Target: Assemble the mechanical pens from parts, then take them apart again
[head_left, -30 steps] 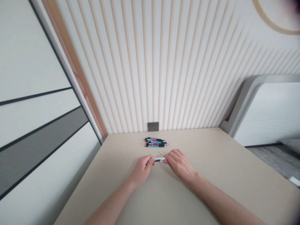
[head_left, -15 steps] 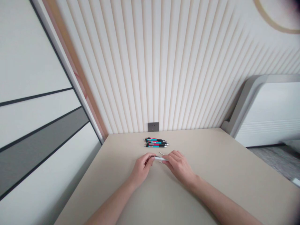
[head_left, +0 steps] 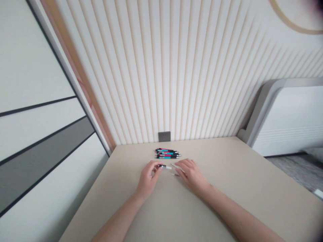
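Ribbed white wall point(head_left: 156, 67) meets a beige table point(head_left: 214, 158) stretching wide on both sides of one pen pile point(head_left: 168, 153) (overlap hides the count) near the back edge. Closer, the left hand point(head_left: 148, 176) pinches one black-and-whitish pen part point(head_left: 165, 166); the right hand point(head_left: 192, 174), its grip unclear, curls beside two thin pieces point(head_left: 175, 174).

no text is legible; the pale labels point(head_left: 162, 155) on the red and teal pens point(head_left: 170, 155) are too small to read.
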Demonstrator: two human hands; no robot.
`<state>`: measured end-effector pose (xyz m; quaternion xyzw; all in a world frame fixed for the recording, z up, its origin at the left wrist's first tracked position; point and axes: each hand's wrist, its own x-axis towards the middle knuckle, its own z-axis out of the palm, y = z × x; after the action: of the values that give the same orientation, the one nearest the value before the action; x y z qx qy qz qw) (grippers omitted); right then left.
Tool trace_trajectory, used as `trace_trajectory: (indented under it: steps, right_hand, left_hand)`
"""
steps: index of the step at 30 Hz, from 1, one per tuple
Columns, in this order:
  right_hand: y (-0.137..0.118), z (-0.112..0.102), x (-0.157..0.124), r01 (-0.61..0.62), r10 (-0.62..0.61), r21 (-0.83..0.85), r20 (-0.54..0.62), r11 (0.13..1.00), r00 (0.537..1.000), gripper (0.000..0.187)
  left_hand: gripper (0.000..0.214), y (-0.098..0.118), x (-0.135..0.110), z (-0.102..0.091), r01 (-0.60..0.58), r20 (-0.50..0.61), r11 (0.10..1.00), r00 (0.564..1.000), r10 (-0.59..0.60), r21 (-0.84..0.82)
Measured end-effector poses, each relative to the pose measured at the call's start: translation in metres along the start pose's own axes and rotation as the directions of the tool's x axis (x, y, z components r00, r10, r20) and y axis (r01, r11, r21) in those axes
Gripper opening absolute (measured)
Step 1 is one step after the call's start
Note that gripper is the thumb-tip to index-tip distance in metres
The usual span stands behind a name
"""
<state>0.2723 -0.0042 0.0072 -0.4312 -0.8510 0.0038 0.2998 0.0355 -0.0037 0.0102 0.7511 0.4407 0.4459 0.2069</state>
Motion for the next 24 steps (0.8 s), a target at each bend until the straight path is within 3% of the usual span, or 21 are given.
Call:
trace_trajectory:
  steps: [4,9,14,18,24]
  right_hand:
    - [0.041,0.003,-0.005,-0.221,0.224,-0.133,0.009,0.966,0.975,0.029]
    - [0.065,0.004,-0.010,-0.284,0.297,-0.120,0.104,0.951,0.949,0.028]
    - [0.039,0.000,-0.007,-0.174,0.178,-0.067,0.069,0.983,0.982,0.025]
    - [0.012,0.002,-0.006,-0.063,0.061,0.012,0.123,0.998,0.991,0.021]
    - [-0.003,0.012,-0.006,-0.062,0.057,0.024,0.174,0.998,0.983,0.018]
  left_hand:
    - [0.019,-0.009,0.003,-0.010,-0.195,0.026,0.952,0.981,0.195,0.234]
    - [0.022,-0.012,0.002,-0.013,-0.288,0.196,0.866,0.954,0.225,0.409]
    - [0.018,-0.005,0.000,-0.012,-0.425,0.427,0.792,0.874,0.234,0.438]
    - [0.012,-0.002,-0.001,-0.013,-0.476,0.516,0.781,0.823,0.235,0.404]
    - [0.013,-0.006,-0.002,-0.013,-0.447,0.512,0.817,0.829,0.225,0.365]
